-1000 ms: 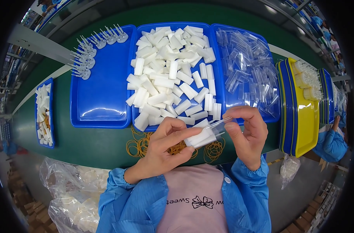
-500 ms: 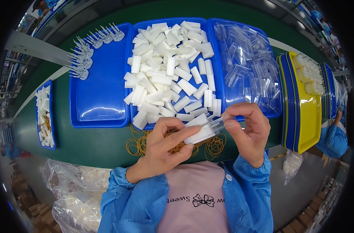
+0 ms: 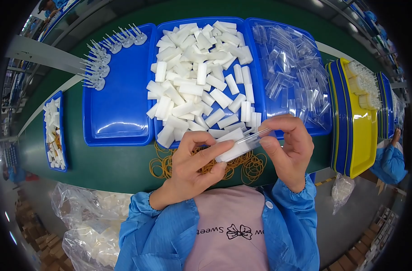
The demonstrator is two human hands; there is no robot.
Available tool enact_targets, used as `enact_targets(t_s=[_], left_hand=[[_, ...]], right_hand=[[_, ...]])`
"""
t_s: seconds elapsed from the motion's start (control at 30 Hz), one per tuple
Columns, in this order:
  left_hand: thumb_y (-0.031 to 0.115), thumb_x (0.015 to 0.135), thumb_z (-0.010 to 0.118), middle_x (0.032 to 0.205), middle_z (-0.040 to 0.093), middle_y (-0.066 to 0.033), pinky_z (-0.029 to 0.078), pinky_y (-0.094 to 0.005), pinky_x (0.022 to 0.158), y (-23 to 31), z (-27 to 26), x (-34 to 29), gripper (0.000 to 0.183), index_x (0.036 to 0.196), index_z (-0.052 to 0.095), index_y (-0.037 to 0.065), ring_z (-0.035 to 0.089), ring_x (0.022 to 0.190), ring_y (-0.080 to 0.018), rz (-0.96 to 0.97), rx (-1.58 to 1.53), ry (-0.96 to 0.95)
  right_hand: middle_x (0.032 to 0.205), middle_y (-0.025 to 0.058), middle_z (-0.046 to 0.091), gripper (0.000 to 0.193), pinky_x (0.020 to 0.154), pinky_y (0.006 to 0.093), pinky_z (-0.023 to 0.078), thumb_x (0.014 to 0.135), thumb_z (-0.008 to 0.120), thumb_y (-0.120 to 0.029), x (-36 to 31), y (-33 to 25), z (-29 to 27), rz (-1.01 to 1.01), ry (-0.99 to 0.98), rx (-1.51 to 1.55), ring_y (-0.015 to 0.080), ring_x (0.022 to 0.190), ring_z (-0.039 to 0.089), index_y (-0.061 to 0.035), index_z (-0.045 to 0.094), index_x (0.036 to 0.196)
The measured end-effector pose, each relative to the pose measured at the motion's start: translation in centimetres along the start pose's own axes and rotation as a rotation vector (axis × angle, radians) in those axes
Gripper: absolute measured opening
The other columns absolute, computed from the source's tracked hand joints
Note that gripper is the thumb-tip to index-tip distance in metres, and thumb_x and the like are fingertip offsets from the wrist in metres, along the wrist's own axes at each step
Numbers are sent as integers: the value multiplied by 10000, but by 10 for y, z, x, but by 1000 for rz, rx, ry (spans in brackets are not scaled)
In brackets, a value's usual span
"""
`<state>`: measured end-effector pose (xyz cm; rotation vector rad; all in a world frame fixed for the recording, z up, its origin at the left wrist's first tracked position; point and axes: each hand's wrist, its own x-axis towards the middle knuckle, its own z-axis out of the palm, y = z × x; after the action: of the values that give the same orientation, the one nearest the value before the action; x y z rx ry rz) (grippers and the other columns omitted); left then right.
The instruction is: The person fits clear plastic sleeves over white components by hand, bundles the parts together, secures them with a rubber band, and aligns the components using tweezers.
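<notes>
In front of my chest, my left hand (image 3: 185, 167) is closed on a white foam-like block (image 3: 231, 154), pinched between thumb and fingers. My right hand (image 3: 291, 151) pinches the far end of a clear plastic sleeve-like piece (image 3: 256, 139). The clear piece meets the block's right end; whether it goes around the block or lies against it, I cannot tell. Beneath both hands, tan rubber bands (image 3: 253, 168) lie loose on the green table (image 3: 102, 169). Beyond them stands a blue tray (image 3: 154, 122) heaped with similar white blocks (image 3: 188, 88).
Right of the blocks, another blue tray (image 3: 325, 128) holds clear plastic pieces (image 3: 285, 63). The left blue tray (image 3: 120, 104) carries white pronged parts (image 3: 97, 67) along its far edge. A small tray (image 3: 65, 156) sits far left; stacked yellow and blue trays (image 3: 362, 144) stand right.
The clear piece has turned slightly between my hands, and its edges now lie more in line with the block. Both hands keep their grips. The whole view has shifted a little.
</notes>
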<state>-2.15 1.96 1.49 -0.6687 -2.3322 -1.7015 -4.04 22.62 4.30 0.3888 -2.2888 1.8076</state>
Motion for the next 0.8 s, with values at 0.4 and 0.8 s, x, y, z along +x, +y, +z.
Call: enact_targets(t_s=[0.4,0.8], left_hand=[[22,804,653,1154,466,-95,440,-318,942,-14,4,-7,382,1152,507,-33,519,1080,-193,-371,-783,42],[34,796,665,1135,534,-121,444,-335,927,-7,-10,-2,420,1173,489,-26,538,1068,-201,-461,-939,118]], right_hand=[[921,85,605,279,839,313,422,727,731,-79,0,8,3,-30,125,121,193,926,559,-10,567,941],[873,78,650,148,879,386,379,708,697,-63,2,0,-6,-105,23,-73,252,960,546,-33,615,828]])
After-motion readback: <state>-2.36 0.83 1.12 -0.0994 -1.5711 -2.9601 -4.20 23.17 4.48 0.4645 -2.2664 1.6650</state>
